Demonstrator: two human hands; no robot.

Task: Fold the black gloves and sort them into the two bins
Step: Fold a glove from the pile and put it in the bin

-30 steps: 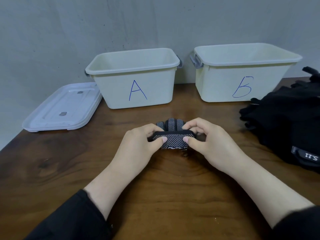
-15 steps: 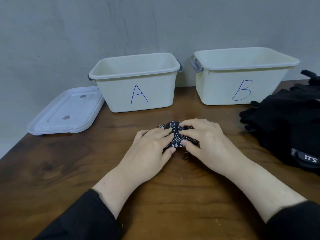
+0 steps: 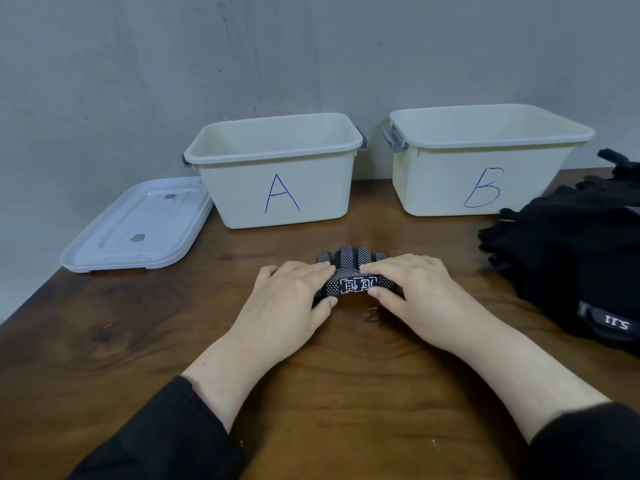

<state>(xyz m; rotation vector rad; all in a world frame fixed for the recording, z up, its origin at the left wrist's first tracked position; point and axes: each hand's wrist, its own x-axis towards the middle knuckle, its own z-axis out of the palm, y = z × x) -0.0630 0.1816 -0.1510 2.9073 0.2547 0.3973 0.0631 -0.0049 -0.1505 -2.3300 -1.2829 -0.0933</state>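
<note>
A second ago both hands were pinching the folded glove (image 3: 349, 277) up off the wood by its ends; now the pinch has given way to a flat press, and the glove lies on the worktop (image 3: 346, 375) with its dotted fingertips poking out toward the bins. That suggests the fold is made and is being flattened so it holds, which would leave the sorting step next for this glove. The left hand (image 3: 291, 299) lies palm down with its fingers straight across the glove's left part and its thumb against the near edge. The right hand (image 3: 412, 289) mirrors it on the right part, fingers extended over the top, thumb tip at the near edge beside the white printed label. Neither hand is curled round the glove; both are spread and pressing. Both forearms come in from the near edge in dark sleeves, converging on the glove at the middle of the worktop. Bin A (image 3: 277, 168) and bin B (image 3: 485, 157) stand open behind, well apart from the glove; no gloves show inside them from this angle. The pile of black gloves (image 3: 571, 258) waits at the right, and a clear lid (image 3: 138, 226) lies left of bin A.
</note>
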